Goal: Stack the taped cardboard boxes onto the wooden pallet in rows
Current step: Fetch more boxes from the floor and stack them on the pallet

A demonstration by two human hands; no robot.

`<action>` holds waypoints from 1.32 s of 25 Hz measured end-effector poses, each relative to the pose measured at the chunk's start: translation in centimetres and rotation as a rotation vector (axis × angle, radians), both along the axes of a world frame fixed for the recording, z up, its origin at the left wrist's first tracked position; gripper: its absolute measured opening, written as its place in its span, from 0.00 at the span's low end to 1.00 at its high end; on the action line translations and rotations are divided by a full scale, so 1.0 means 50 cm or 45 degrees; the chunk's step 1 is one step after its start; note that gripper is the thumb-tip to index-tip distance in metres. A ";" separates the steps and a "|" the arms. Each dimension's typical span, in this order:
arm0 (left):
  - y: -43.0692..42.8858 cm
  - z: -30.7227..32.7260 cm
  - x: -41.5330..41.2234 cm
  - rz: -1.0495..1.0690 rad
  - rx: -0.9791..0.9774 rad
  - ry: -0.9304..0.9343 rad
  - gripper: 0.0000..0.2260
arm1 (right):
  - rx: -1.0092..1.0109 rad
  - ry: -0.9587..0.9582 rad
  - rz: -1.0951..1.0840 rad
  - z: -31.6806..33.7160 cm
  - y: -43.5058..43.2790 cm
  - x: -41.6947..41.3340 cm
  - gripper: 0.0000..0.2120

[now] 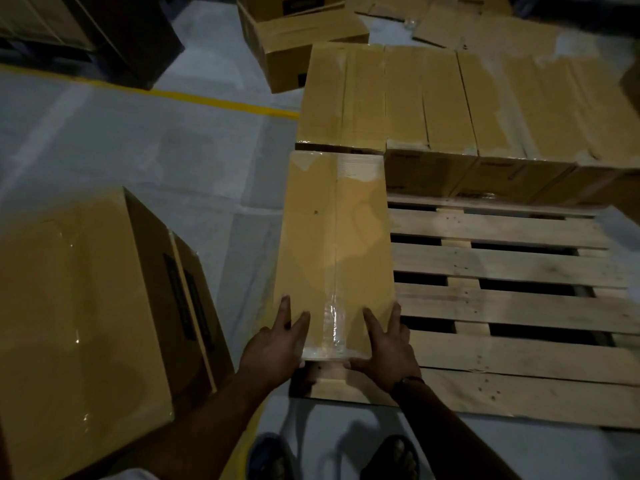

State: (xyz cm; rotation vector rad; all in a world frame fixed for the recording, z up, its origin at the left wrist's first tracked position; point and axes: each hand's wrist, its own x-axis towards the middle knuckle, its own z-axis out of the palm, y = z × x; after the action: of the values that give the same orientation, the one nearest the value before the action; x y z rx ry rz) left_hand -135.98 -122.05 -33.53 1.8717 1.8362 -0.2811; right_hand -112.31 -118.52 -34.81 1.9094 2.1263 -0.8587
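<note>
We have both hands on the near end of a long taped box (336, 244). It lies along the left edge of the wooden pallet (502, 299). The left hand (277, 344) and right hand (388, 348) are flat on its top, fingers straight and spread. The thumbs are tucked against the near end face, so this is a flat press and no clenched grasp. Clear tape runs down the box's middle seam and seals it, so we cannot tell what is inside.

The box's far end sits right up against the far row of boxes (485, 98). Those boxes stand side by side across the back of the pallet, all taped shut too. To our right of the box the pallet's bare slats show, with dark gaps between them.

On the grey floor to our left stands a large box (69, 306), with a second box (194, 292) pressed against its right side. Both are close to our left forearm. Further off, more boxes (298, 39) sit on the floor beyond a yellow floor line (225, 102), and flattened cardboard (450, 26) lies behind the far row. At the bottom edge we see our sandalled feet (394, 459) just short of the pallet.
</note>
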 end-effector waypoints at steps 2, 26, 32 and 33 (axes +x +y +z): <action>0.000 -0.005 0.003 0.078 -0.018 -0.011 0.48 | -0.012 0.004 -0.019 0.000 0.004 0.004 0.60; 0.129 -0.012 -0.026 0.328 -0.106 -0.279 0.56 | -0.093 0.056 0.011 -0.007 0.073 -0.006 0.70; 0.134 -0.016 -0.035 0.175 -0.145 -0.184 0.60 | -0.111 -0.054 0.119 0.000 0.078 -0.011 0.69; 0.137 -0.015 -0.034 0.159 -0.149 -0.169 0.60 | -0.112 -0.068 0.136 -0.001 0.077 -0.012 0.70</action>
State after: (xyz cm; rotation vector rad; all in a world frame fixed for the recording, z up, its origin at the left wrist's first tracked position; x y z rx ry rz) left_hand -137.70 -115.19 -34.30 1.6495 1.7980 -0.2101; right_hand -112.91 -114.65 -34.86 1.7393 2.1017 -0.8549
